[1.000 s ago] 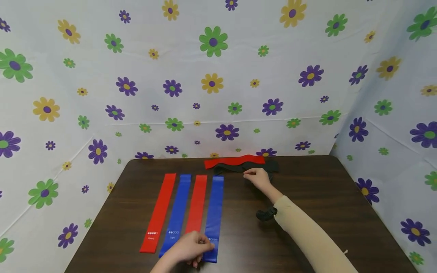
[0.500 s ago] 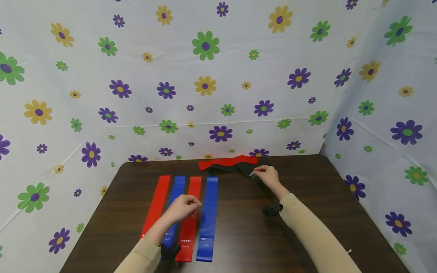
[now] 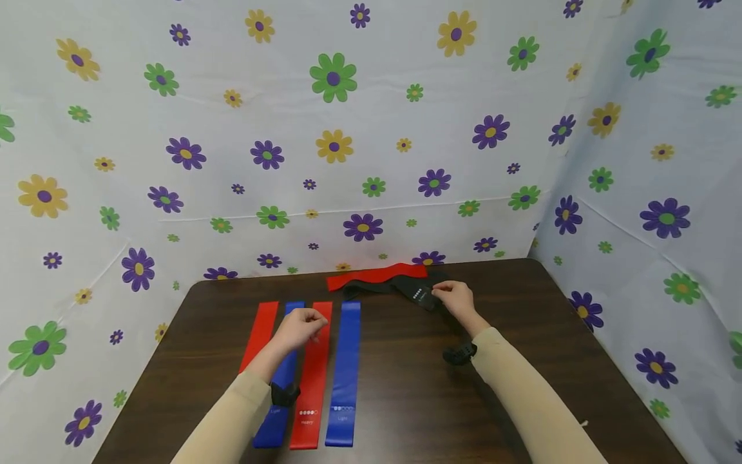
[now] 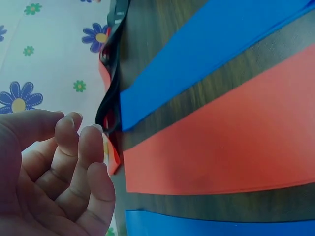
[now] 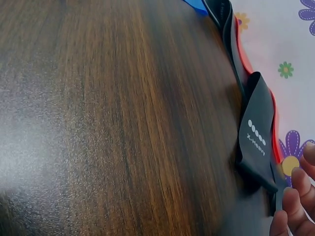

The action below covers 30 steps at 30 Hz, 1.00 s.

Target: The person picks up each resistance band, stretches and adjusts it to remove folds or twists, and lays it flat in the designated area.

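My left hand (image 3: 298,328) hovers over the left side of the table, fingers loosely curled and holding nothing. Under and beside it lie several flat resistance bands: a left red band (image 3: 262,328), a left blue band (image 3: 271,422), a second red band (image 3: 313,380) marked Heavy, and a right blue band (image 3: 346,367) marked Light. Near the back edge, my right hand (image 3: 456,301) is beside the end of a twisted black band (image 5: 256,130) marked X-Heavy. Its fingers are loosely bent, the fingertips close to that end; no grip shows. A wavy red band (image 3: 377,275) lies behind the black one.
The dark wooden table (image 3: 400,386) ends at a white flower-printed cloth (image 3: 371,129) that rises behind it and on both sides. A dark strap sits at each wrist.
My left hand has lifted off the right blue band's near end and moved forward. My right hand has shifted slightly right, uncovering the black band's label and end.
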Each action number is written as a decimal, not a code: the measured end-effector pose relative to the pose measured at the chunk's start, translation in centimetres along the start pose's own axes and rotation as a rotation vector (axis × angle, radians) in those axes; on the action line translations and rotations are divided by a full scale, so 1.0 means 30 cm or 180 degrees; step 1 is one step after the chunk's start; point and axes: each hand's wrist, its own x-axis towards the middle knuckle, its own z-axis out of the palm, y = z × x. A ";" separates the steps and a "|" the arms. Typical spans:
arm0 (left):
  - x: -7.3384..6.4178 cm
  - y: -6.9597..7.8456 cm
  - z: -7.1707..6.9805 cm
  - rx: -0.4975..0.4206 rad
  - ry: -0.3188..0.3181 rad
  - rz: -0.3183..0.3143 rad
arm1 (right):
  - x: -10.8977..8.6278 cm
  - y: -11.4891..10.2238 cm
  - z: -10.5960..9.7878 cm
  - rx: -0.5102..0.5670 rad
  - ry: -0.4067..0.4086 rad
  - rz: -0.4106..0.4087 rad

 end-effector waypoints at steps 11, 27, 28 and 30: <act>0.073 -0.016 -0.027 0.0179 0.0132 -0.0059 | 0.000 0.002 -0.015 -0.0036 0.0124 -0.0009; 0.140 -0.044 -0.044 0.0184 0.0371 -0.0141 | 0.032 0.003 0.005 -0.0040 0.0130 -0.0040; 0.144 -0.044 -0.045 0.0204 0.0389 -0.0126 | 0.037 0.001 0.008 -0.0049 0.0111 -0.0052; 0.152 -0.041 -0.050 0.0244 0.0422 -0.0092 | 0.047 -0.006 0.015 -0.0084 0.0064 -0.0096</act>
